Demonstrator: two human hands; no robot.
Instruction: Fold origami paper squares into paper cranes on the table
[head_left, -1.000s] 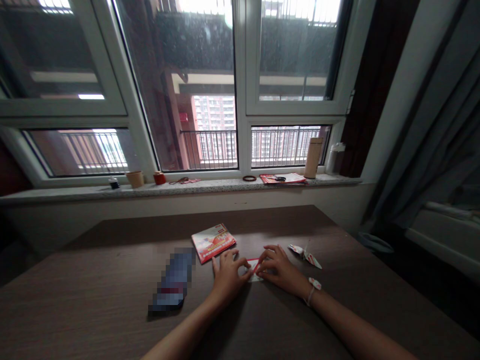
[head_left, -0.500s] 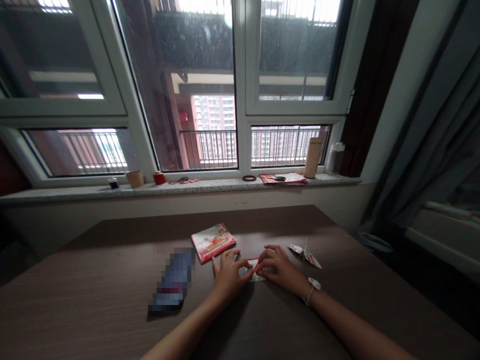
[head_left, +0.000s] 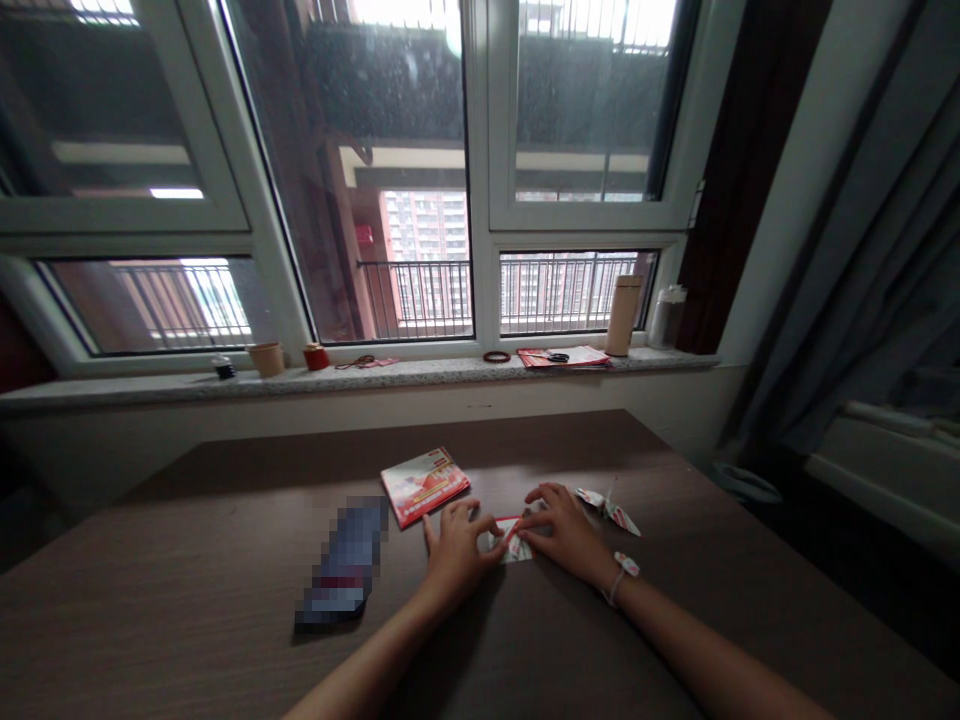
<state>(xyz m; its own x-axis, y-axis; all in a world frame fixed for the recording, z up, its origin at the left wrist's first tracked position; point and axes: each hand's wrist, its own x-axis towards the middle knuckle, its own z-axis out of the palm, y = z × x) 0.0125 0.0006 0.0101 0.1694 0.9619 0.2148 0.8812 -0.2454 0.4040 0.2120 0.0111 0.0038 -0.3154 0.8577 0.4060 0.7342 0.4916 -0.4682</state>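
Note:
A small folded paper (head_left: 514,546), white with red and green print, lies on the table between my hands. My left hand (head_left: 459,548) pinches its left edge between thumb and forefinger, the other fingers curved above. From the right, my right hand (head_left: 561,532) has its thumb and forefinger together on the paper's upper right part. Its wrist wears a band with a pale ornament (head_left: 626,564). Just beyond that hand rests a folded paper crane (head_left: 611,508) in similar print. A red-and-white printed booklet or paper packet (head_left: 426,487) lies past my left hand.
A blurred-out dark blue object (head_left: 345,565) lies left of my left forearm on the brown table (head_left: 187,560). Along the windowsill (head_left: 435,372) stand a paper cup (head_left: 266,358), a red spool (head_left: 316,357), scissors (head_left: 557,357) on papers and a tan flask (head_left: 623,315).
My right hand has shifted slightly up and its fingers have moved a little right, showing more of the folded paper. The left hand stays at the paper's left edge.

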